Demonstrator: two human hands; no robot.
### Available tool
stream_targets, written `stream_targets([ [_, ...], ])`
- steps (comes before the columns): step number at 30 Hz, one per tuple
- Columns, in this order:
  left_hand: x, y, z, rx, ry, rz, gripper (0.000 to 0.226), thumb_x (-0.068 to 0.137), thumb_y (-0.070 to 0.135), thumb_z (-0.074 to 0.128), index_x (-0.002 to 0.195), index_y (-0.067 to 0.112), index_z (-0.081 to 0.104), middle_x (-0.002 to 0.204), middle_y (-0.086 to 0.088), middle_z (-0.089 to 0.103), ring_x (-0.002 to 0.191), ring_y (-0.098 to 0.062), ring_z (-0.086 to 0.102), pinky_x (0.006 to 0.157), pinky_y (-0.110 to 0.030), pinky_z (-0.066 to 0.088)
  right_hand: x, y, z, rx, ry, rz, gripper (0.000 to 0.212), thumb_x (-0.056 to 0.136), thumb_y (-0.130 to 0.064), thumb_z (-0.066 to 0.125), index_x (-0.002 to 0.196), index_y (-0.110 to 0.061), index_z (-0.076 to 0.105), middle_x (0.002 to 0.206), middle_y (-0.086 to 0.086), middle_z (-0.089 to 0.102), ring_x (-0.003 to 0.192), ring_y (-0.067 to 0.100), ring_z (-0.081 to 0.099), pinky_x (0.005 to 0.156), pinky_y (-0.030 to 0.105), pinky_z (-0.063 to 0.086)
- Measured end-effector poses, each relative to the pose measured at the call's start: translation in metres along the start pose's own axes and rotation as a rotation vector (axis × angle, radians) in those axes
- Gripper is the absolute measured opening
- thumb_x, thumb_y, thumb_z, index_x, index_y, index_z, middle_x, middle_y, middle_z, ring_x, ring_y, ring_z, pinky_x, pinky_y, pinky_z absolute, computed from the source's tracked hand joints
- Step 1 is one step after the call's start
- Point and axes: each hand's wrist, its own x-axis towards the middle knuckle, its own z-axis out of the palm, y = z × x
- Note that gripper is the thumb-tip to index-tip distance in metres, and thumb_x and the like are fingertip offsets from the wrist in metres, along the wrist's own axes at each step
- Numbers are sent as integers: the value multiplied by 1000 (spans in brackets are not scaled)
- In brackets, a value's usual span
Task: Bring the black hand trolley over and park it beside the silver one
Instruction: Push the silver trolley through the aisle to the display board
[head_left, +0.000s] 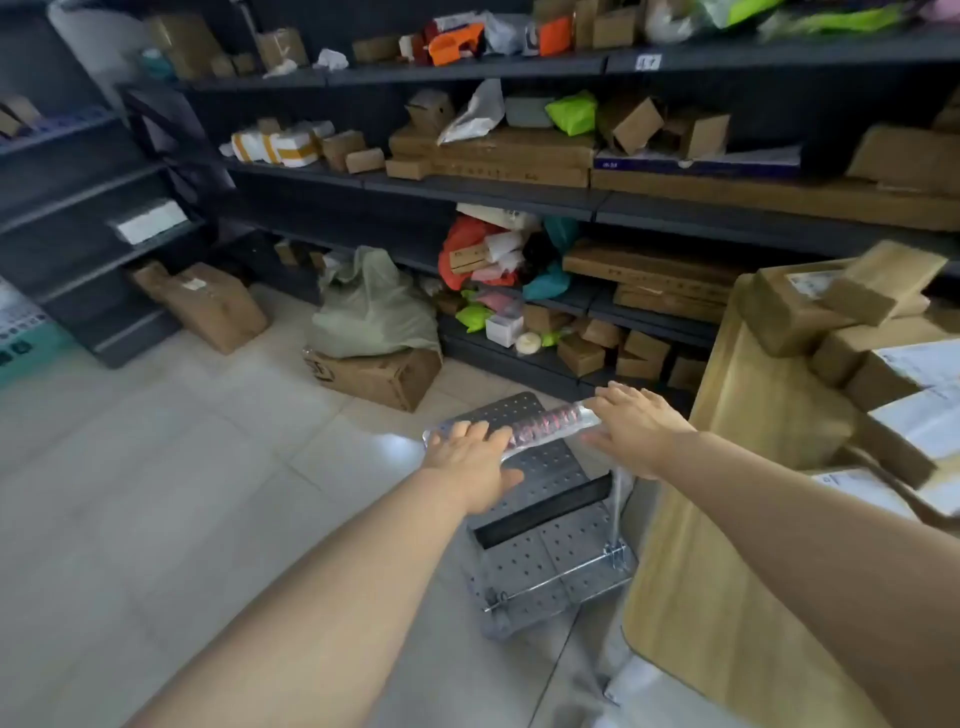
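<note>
Both hands are on the handle bar (524, 427) of the silver hand trolley (545, 519), which sits on the pale tiled floor (182, 467) right up against the side of a light wooden counter (727, 545). The left hand (470, 460) lies over the left end of the bar with its fingers (478, 434) laid fairly flat across the top, more resting than gripping. The right hand (636, 423) covers the right end, fingers spread loose over it; can't tell if either one is actually wrapped round underneath. The bar looks clear-wrapped with something reddish inside.

The trolley's deck is perforated metal with a dark strip across the middle, folded-frame hinges showing at the near end. The black hand trolley isn't anywhere in view.

Past it, a cardboard box (376, 376) on the floor has a pale green sack (371, 306) slumped on top. Dark shelving (467, 189) behind is crammed with brown parcels and bright mailer bags. More labelled boxes (857, 322) are stacked on the tabletop at right.
</note>
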Motion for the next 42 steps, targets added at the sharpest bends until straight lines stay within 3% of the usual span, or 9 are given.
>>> stream_targets([
  [7,59,13,14,-15,-66,-39,65,93,52,39,148,26,16,154,-5,21,139,-28,18,111,-52,22,49,27,27,22,-63,-43,57,93,-50,38,142,-22,33,149,4,35,143,23,18,114,42,19],
  [17,113,8,47,-284,-86,-91,48,97,41,38,141,28,24,132,-8,47,116,-30,43,94,-47,39,95,41,56,35,-182,-21,58,94,-50,34,144,-22,26,151,2,30,143,23,17,115,48,16],
  [22,109,0,71,-344,-13,-130,38,99,37,34,135,26,35,120,-8,52,106,-27,47,86,-42,43,109,29,70,45,-265,-32,41,94,-50,29,132,-36,38,131,0,49,127,25,38,113,55,16],
  [25,99,-12,84,-378,2,-117,38,98,39,34,136,30,35,116,-7,53,104,-26,48,85,-41,43,103,22,80,66,-248,-6,37,94,-52,28,129,-45,37,127,-4,50,125,25,38,112,58,12],
  [29,83,-39,91,-451,30,-92,33,97,43,36,128,35,40,101,-2,53,95,-23,51,80,-39,45,94,3,88,139,-218,73,39,92,-57,26,130,-50,34,128,-9,49,127,22,34,110,63,7],
  [36,45,-95,106,-404,26,-48,26,96,47,38,121,41,42,90,6,45,84,-16,45,71,-32,34,75,-60,108,226,-231,133,35,92,-56,32,124,-46,40,123,-6,50,125,24,34,111,59,5],
  [42,-1,-142,122,-352,27,-61,28,96,47,36,122,43,42,94,7,47,95,-18,49,74,-32,28,53,-119,131,266,-234,70,35,93,-48,40,128,-47,37,126,-8,48,123,22,33,111,56,7],
])
